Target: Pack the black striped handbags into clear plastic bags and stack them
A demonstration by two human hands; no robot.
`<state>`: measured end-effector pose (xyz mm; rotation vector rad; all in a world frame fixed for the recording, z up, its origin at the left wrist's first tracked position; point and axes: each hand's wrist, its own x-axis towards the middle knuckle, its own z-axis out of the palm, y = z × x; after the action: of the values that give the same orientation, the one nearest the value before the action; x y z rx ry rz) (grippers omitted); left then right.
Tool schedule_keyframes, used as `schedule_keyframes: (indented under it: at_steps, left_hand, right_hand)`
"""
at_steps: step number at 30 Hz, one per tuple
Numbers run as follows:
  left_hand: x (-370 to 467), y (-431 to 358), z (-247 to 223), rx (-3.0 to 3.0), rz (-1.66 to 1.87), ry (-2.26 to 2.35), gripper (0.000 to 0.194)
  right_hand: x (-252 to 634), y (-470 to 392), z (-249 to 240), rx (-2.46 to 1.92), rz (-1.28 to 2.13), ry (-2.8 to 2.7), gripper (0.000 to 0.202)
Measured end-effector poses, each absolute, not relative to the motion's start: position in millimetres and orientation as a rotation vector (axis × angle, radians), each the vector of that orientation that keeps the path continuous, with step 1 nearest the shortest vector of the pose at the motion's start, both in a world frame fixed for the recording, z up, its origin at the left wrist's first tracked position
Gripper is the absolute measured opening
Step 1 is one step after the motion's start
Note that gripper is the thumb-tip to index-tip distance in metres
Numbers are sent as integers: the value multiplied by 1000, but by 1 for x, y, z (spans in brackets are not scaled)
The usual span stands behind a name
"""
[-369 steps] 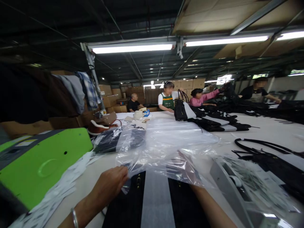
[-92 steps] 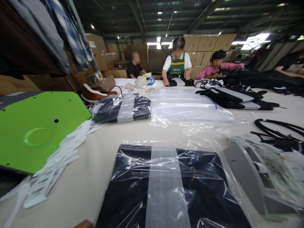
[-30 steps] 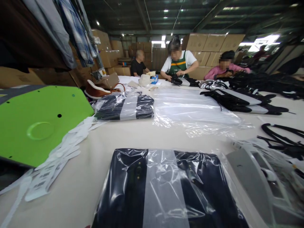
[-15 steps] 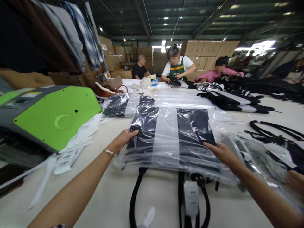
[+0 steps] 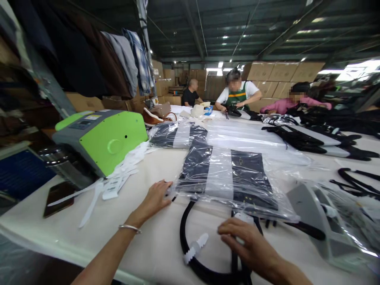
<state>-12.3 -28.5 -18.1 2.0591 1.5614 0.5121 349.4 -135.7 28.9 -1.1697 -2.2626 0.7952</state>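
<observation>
The bright opening (image 5: 358, 71) at upper right was overexposed; the ceiling (image 5: 261, 33) was dim. Specular glare streaked the clear plastic wrap (image 5: 194, 170). Wide-angle distortion stretched the frame edges.

This is a workshop or packing floor — cardboard boxes (image 5: 273, 73) stand stacked under a bare metal roof (image 5: 222, 27). Along one long white table (image 5: 157, 166), several people (image 5: 248, 94) work among piles of black bags (image 5: 320, 145) and clear plastic sleeves (image 5: 246, 136) — with a green machine (image 5: 118, 134) and white labels (image 5: 111, 192) on its left side.
</observation>
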Motion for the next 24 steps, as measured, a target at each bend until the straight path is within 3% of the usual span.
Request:
schedule_keyframes:
  at_steps: [3, 5, 10, 14, 24]
  left_hand:
    - [5, -8, -17, 2101, 536, 1728, 30]
    - [8, 8, -11, 2062, 562, 1717, 20]
    - [2, 27, 4, 2022, 720, 1641, 22]
    - [1, 29, 6, 1950, 849, 1577, 19]
    - [-8, 43, -1, 1741, 1070, 1519, 29]
  right_hand:
    - [274, -112, 7, -932, 804, -2327, 28]
    - [240, -86, -8, -891, 704, -2349, 32]
    - [195, -23, -16, -1124, 359, -2323, 39]
    - [183, 8, -3, -1315, 281, -2504, 29]
    - [192, 44, -5, -1087, -3, -2693, 20]
